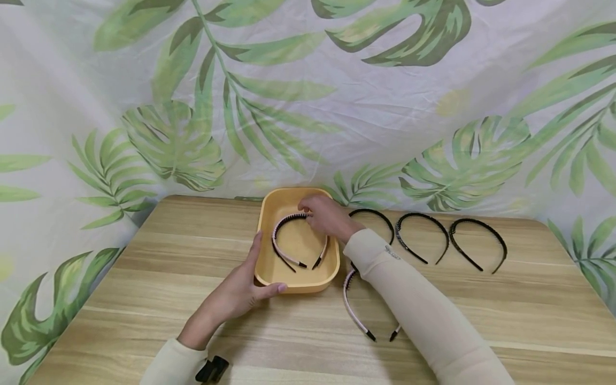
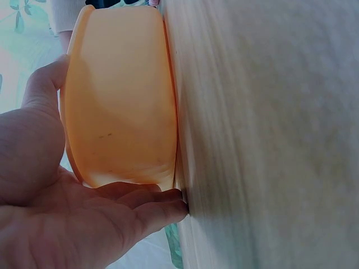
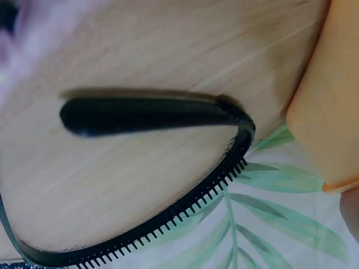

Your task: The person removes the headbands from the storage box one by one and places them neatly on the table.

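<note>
My left hand grips the near left corner of a yellow-orange plastic box, fingers along its left side and thumb at the front rim. In the left wrist view, the palm faces the box's outer wall. Inside the box lies a pink headband with black teeth and tips, and a thin black headband end shows beneath it. My right hand reaches over the right rim, its curled fingers pinching the top of the pink headband. Those fingertips are partly hidden.
Three black headbands lie in a row right of the box; a toothed one fills the right wrist view. Another pink headband lies nearer, partly under the right sleeve. Leaf-print cloth hangs behind the wooden table.
</note>
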`<state>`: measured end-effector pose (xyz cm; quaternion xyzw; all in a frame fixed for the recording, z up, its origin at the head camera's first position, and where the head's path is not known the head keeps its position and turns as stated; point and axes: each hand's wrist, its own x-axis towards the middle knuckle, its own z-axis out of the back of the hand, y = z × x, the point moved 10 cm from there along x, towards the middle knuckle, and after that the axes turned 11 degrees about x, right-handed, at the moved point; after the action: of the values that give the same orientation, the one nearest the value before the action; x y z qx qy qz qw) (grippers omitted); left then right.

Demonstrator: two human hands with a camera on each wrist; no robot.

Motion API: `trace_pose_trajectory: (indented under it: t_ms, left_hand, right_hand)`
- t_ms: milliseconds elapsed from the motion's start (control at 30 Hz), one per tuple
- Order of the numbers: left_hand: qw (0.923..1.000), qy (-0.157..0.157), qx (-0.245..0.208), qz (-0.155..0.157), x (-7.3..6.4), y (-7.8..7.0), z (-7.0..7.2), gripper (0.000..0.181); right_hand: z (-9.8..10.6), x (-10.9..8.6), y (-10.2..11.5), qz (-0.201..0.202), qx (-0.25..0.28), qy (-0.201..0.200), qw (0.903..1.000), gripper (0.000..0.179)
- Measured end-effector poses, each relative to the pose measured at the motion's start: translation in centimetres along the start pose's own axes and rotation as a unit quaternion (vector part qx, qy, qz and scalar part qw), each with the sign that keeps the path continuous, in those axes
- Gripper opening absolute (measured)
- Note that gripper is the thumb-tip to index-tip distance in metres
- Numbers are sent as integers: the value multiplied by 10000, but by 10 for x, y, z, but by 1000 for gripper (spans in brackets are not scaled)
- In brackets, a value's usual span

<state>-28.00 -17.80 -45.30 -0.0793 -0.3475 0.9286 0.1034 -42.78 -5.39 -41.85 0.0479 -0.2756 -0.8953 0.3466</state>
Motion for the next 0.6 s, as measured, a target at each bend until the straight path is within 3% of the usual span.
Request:
trace_pose_trajectory:
  t_ms: [600]
  left_hand:
    - [10000,40,-20,29,0,0,-1,126]
  right_hand:
    - [-2,4,-3,104,-386,38,9992,31]
